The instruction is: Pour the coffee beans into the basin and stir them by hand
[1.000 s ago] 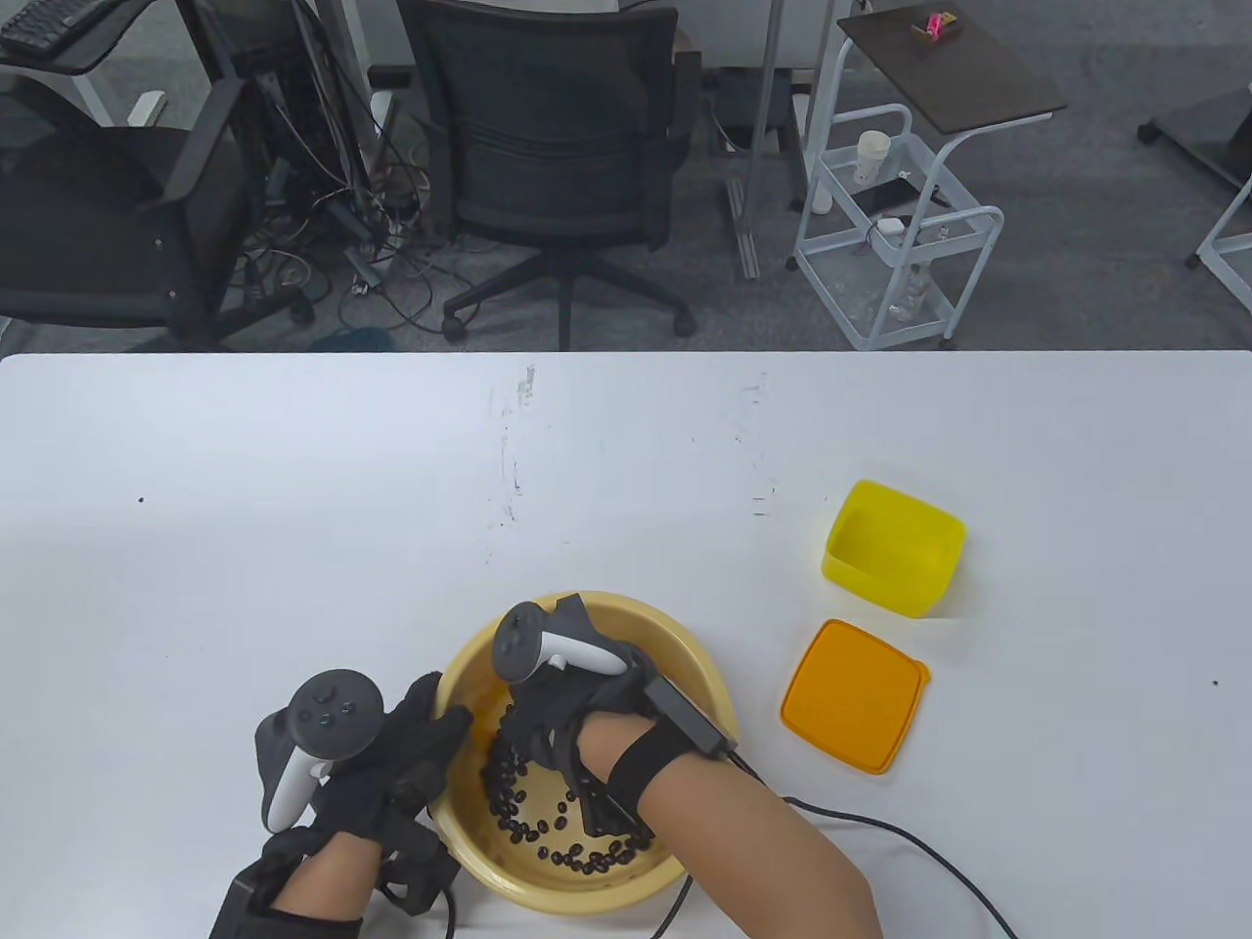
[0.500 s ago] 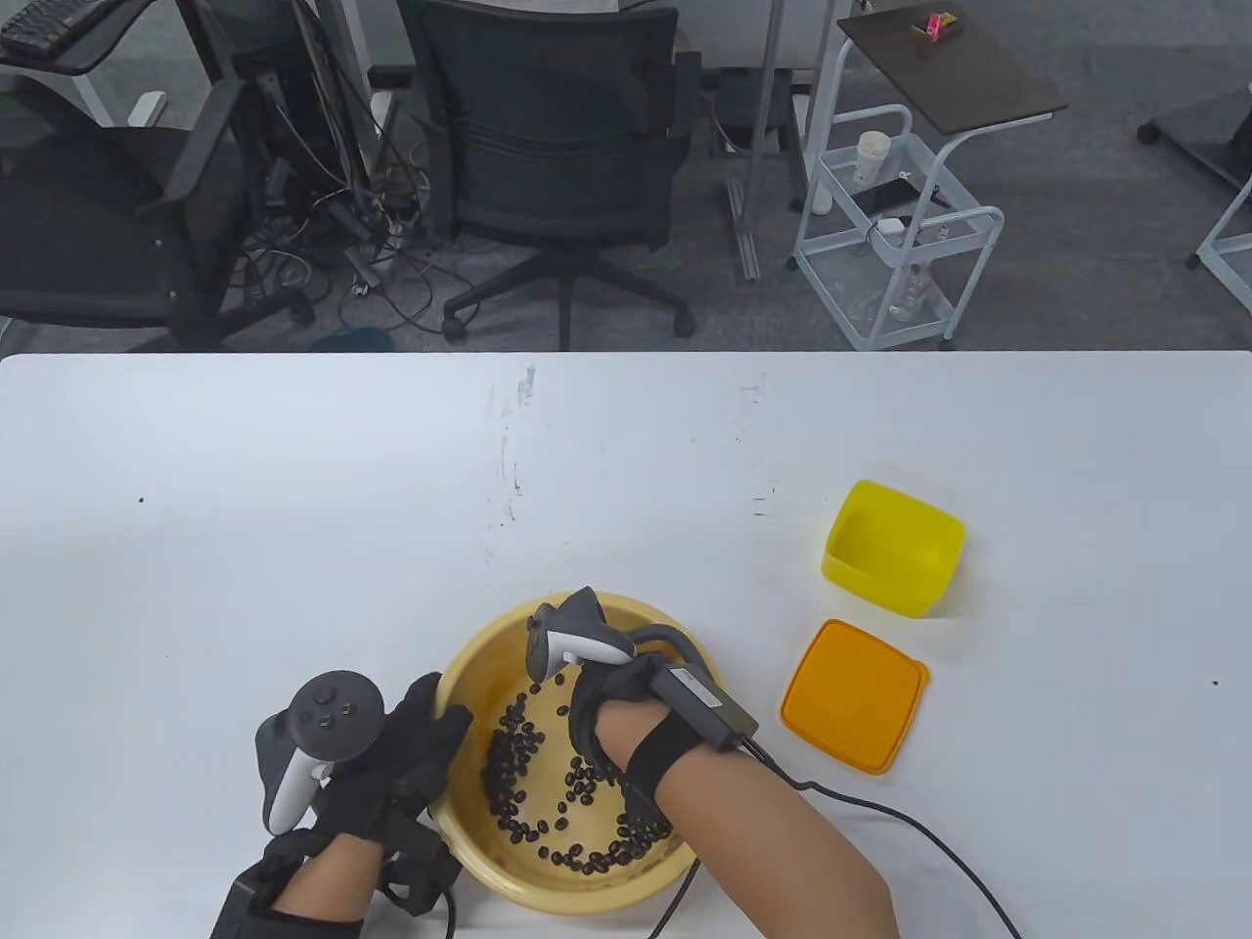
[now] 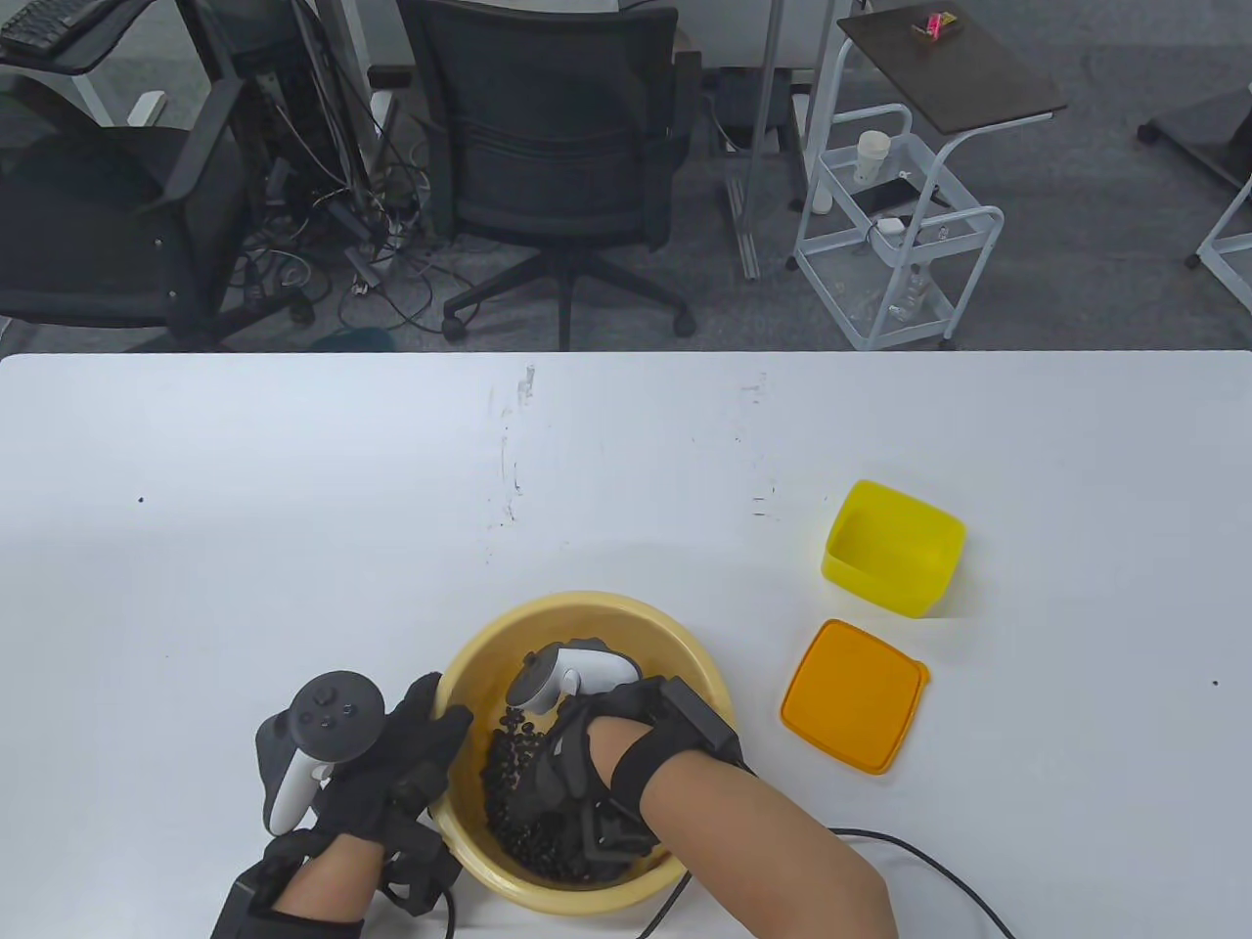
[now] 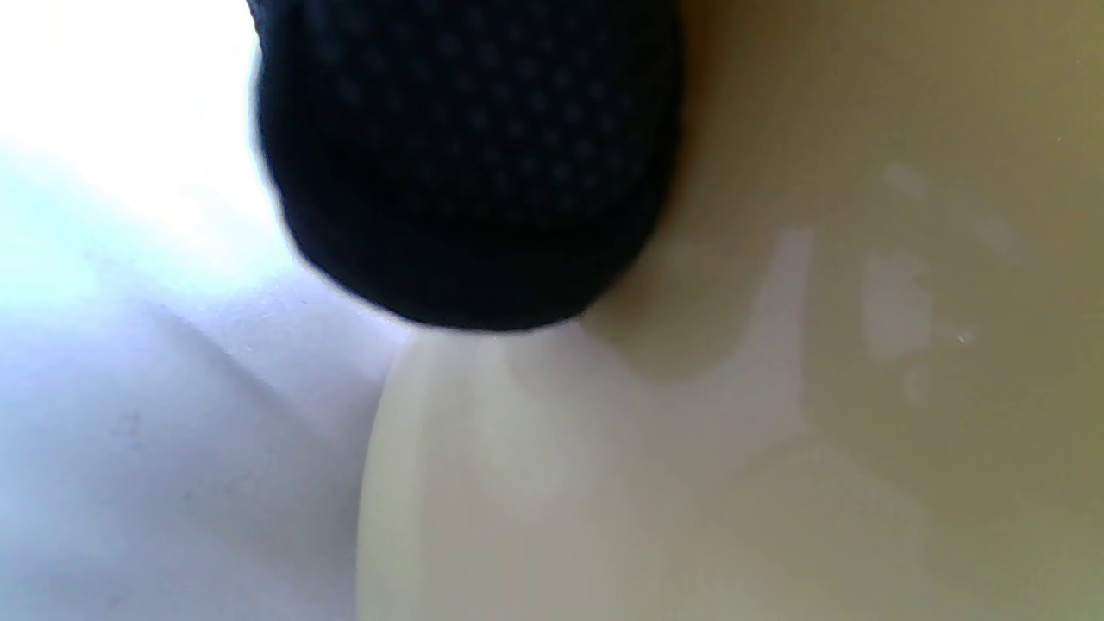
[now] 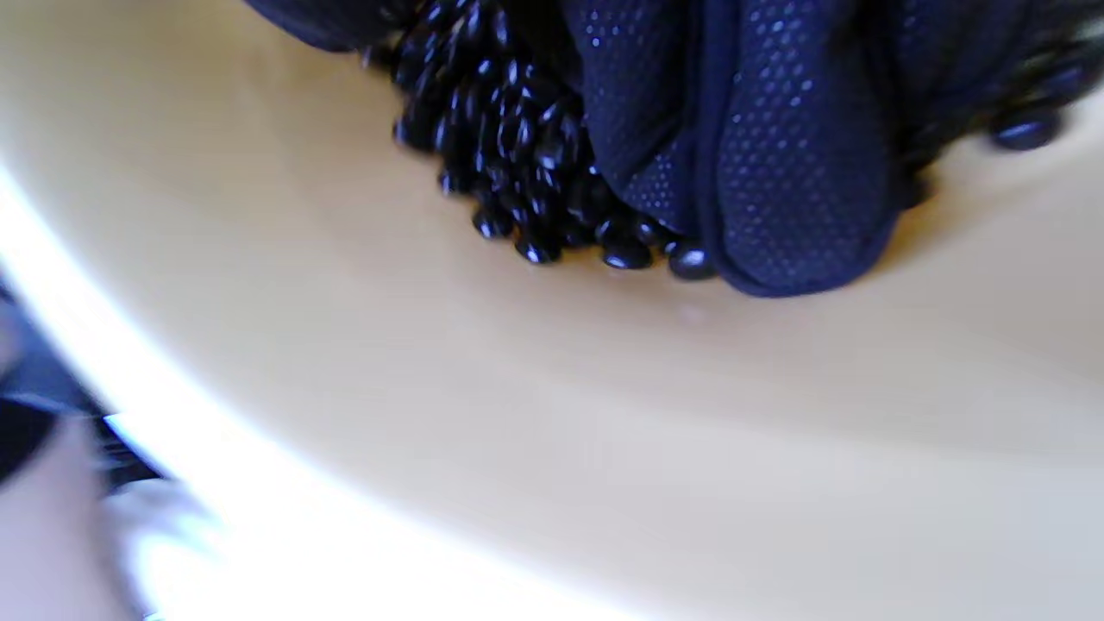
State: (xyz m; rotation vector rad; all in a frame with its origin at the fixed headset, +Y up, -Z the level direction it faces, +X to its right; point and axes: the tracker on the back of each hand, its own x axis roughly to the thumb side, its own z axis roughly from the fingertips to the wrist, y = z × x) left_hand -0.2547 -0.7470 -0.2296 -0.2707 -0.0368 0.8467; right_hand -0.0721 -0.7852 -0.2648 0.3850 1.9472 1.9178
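The right hand (image 3: pixel 572 773) is down inside the basin (image 3: pixel 675 631), palm turned in, its gloved fingers (image 5: pixel 802 172) curled and cupped around a heap of beans (image 3: pixel 514 782) at the near-left of the floor. The right wrist view is tight on it: glossy dark beans (image 5: pixel 526 155) bunched against the fingers, touching the glove, piled on the pale yellow bottom. A white tracker (image 3: pixel 572 675) rides on the back of that hand, sitting above the middle of the basin, and a black cable (image 3: pixel 939 871) trails from the wrist off to the right across the worktop (image 3: pixel 293 509). The left hand (image 3: pixel 391 763) sits on the basin's left rim, thumb hooked over the inside of the wall, the other fingers on the outside, gripping the edge. The left wrist view shows one dotted black fingertip (image 4: pixel 466 164) pressed against the cream wall (image 4: pixel 776 345) just where it meets the white worktop; the picture is blurred, so nothing more reads there. A dark tracker (image 3: pixel 328 719) sits over the back of the left hand. The basin stands at the near edge of the worktop, centre. Off to its right, apart from it, an orange lid (image 3: pixel 854 696) lies flat, and just beyond that a yellow tub (image 3: pixel 893 548) stands upright with its mouth open, no beans showing inside.
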